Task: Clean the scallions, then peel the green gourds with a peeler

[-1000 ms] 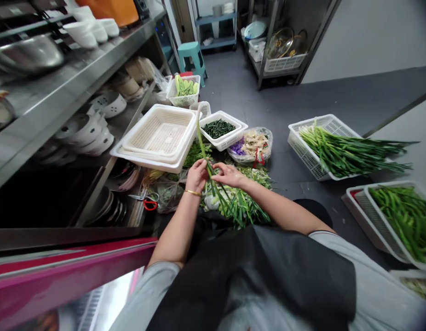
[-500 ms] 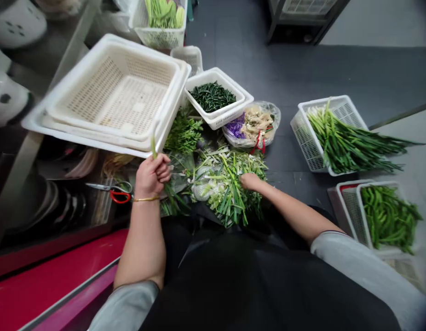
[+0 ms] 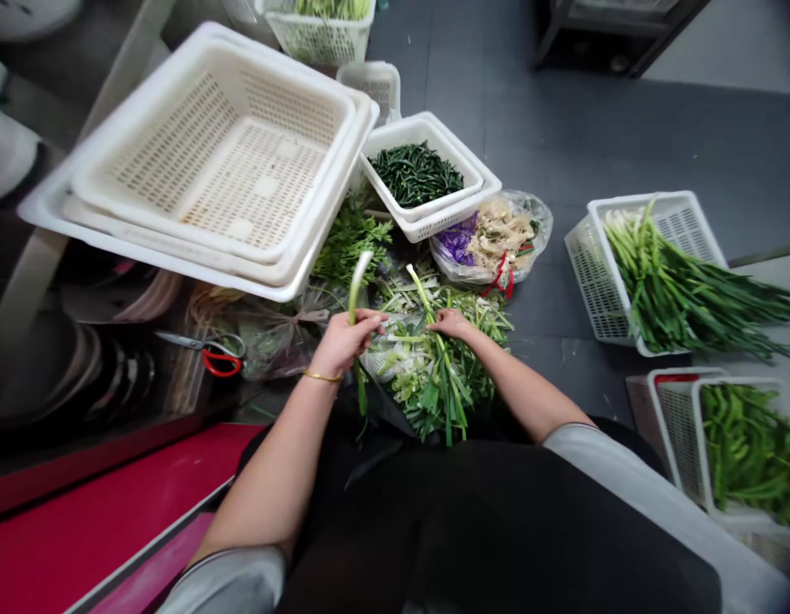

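1. Two hands in head view, greens pile as landmark.
2. Left hand: closed round a long green stalk, pale end up, at pile's left edge.
3. Right hand: fingers pinching a scallion, white end pointing away, leaves trailing over pile.
4. Left of pile: red-handled scissors.
5. Beyond pile: dark green pods in white basket; tied clear bag just beside.
6. Beyond-left: nested white baskets.
7. Right, well apart: basketed scallion bunch.
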A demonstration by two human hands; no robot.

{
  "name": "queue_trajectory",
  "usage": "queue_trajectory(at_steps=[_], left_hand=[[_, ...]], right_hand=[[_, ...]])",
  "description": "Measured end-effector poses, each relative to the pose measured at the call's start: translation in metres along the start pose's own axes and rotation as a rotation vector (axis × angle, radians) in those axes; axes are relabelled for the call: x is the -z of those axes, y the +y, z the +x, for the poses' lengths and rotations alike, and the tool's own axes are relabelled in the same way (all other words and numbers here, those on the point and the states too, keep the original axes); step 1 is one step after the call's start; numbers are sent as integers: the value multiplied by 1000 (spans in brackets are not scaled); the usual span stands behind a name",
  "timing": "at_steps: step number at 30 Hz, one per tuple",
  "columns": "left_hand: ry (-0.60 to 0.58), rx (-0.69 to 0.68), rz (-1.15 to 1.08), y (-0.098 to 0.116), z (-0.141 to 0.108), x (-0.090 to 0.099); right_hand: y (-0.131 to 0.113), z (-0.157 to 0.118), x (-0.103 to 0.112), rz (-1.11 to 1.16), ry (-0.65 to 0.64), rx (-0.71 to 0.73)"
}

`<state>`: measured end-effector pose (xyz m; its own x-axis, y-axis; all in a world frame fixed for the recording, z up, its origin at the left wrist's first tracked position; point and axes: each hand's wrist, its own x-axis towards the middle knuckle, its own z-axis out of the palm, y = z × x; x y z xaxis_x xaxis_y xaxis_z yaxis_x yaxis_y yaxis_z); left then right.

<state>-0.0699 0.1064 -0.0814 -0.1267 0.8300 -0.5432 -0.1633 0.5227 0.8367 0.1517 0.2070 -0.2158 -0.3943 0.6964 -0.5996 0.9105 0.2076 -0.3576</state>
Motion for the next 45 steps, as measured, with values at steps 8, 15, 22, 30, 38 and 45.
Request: queue_trajectory(at_steps=[8, 15, 22, 30, 38, 45], left_hand=[[28, -342, 187, -28, -15, -52], [-316, -445, 143, 12, -79, -60], [-249, -467, 435, 40, -112, -16], [-212, -595, 386, 52, -137, -55], [-430, -521, 535, 45, -141, -56], [-301, -403, 603, 49, -135, 19]], right_hand=[[-84, -133, 28, 220, 459, 187], [-64, -223, 90, 351, 403, 508], [39, -326, 163, 624, 725, 523], [9, -295, 122, 275, 583, 198], [-59, -295, 67, 1020, 142, 636], [52, -370, 92, 1355, 264, 587]])
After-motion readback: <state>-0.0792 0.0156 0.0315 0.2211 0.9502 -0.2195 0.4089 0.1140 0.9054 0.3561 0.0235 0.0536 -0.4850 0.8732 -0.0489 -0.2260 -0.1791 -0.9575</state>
